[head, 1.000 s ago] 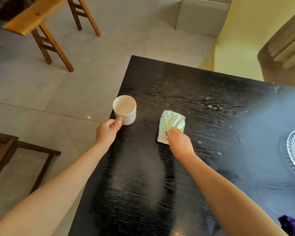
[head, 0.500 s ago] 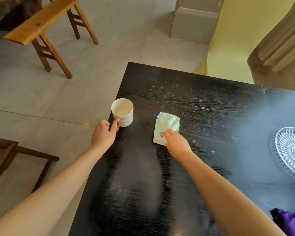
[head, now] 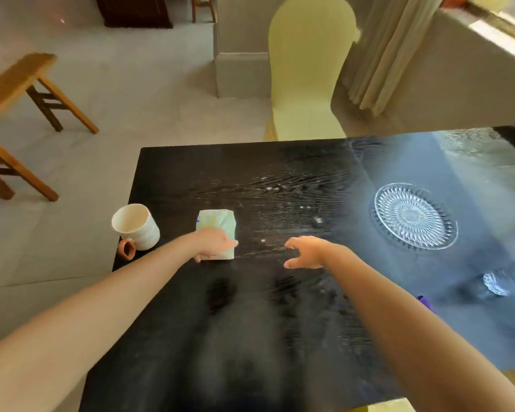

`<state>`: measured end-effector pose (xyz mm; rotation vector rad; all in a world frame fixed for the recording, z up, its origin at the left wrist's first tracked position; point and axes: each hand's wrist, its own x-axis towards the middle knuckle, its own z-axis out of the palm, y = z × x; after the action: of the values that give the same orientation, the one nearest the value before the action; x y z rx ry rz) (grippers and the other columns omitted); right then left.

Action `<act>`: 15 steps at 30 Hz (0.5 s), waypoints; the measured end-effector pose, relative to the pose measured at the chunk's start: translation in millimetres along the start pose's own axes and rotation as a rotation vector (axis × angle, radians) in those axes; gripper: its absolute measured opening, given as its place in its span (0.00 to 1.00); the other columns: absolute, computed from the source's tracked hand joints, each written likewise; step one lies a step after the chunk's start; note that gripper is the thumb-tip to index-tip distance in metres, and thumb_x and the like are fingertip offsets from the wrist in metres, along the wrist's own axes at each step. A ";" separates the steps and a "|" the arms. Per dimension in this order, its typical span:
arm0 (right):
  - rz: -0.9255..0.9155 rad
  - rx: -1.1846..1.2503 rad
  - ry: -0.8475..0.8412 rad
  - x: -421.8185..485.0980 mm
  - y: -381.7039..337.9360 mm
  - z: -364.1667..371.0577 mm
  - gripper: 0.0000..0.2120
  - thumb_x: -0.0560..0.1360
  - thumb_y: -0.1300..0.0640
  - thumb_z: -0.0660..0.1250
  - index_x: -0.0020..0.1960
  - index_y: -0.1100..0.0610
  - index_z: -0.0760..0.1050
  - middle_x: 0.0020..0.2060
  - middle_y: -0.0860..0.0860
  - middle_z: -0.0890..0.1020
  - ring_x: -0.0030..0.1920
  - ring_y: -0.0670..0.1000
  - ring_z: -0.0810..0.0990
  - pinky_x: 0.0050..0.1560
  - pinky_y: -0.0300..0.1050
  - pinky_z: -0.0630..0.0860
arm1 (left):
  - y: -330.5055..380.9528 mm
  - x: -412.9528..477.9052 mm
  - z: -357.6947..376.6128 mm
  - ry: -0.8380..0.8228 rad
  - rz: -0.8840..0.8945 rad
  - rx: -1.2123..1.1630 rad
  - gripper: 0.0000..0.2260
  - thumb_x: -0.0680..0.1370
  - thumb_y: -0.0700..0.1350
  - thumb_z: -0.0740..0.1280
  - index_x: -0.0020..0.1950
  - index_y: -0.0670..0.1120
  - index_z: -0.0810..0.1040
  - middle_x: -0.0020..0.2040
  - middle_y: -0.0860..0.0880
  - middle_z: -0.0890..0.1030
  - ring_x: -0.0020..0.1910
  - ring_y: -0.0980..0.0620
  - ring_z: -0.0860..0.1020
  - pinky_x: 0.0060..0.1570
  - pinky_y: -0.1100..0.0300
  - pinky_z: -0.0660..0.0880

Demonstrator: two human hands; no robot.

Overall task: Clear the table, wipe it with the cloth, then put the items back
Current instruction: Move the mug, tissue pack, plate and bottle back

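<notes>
On the dark table, near its left edge, the left hand lies over the near end of a small pale packet, fingers curled down onto it; whether it has truly gripped the packet or only presses on it, I cannot tell. The right hand hovers just above the bare wood to the right of the packet, fingers spread and holding nothing. A white mug with an orange handle stands at the very left edge of the table, just beside the left forearm. A glass plate sits well apart on the right side, and a bit of purple fabric, perhaps the cloth, peeks out behind the right forearm. Crumbs and specks dot the wood, so the table looks neither cleared nor wiped yet.

The main risk is the mug: it sits so close to the edge that a careless sweep of the left forearm could knock it to the floor. The packet looks soft and could slip from a loose pinch.
</notes>
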<state>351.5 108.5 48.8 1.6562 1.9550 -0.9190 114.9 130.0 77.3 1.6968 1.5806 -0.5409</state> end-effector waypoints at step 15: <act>0.380 0.063 0.070 -131.8 262.3 21.3 0.23 0.75 0.44 0.62 0.62 0.59 0.74 0.62 0.58 0.78 0.61 0.58 0.76 0.61 0.48 0.73 | 294.9 46.6 42.0 -0.163 0.171 -0.118 0.28 0.80 0.59 0.53 0.73 0.42 0.63 0.65 0.42 0.76 0.58 0.44 0.78 0.55 0.47 0.77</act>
<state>631.7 20.7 67.7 2.0274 1.5829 -0.7894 416.2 139.5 84.5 1.6374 1.3129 -0.4767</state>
